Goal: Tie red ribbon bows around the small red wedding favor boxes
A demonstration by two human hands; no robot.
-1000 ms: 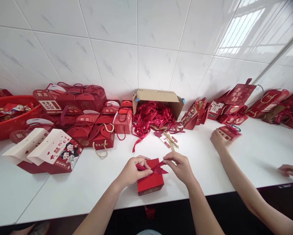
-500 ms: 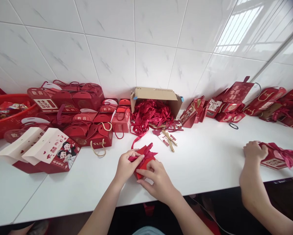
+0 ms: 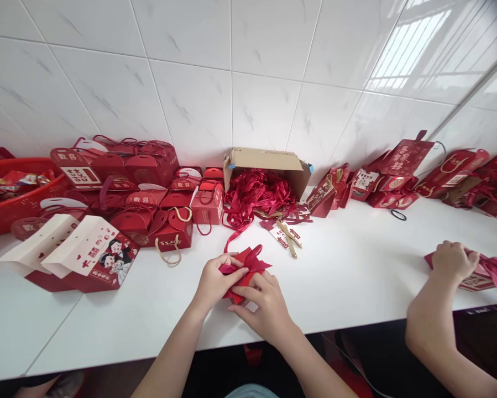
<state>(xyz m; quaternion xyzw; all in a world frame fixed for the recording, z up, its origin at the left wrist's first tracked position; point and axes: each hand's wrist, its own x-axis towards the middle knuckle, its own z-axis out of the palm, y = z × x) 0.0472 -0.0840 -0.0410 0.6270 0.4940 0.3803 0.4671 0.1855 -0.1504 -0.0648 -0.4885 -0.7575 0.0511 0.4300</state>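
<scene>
A small red gift box (image 3: 243, 256) sits near the table's front edge, a dark red ribbon (image 3: 256, 266) tied in a bow over its top. With thumb and fingers pinched together, my left hand (image 3: 220, 281) grips the ribbon at the bow's left side. Curled around the near right side of the box is my right hand (image 3: 265, 305), its fingertips at the bow's lower edge. My fingers cover much of the box's near side. Behind it, a loose ribbon strand (image 3: 234, 236) trails from the heap of red ribbons (image 3: 260, 193).
A cardboard box (image 3: 268, 159) holds the ribbons; tags (image 3: 287, 237) lie before it. Red gift boxes (image 3: 136, 213) crowd the left, beside two open boxes (image 3: 90, 254) and a red basket (image 3: 20, 202). Another person's hand (image 3: 453, 260) rests on a ribboned box (image 3: 480, 281) at right.
My right hand's fingers have moved slightly closer over the bow, and the bow's loop stands more to the right. The other person's hand has shifted right along their box.
</scene>
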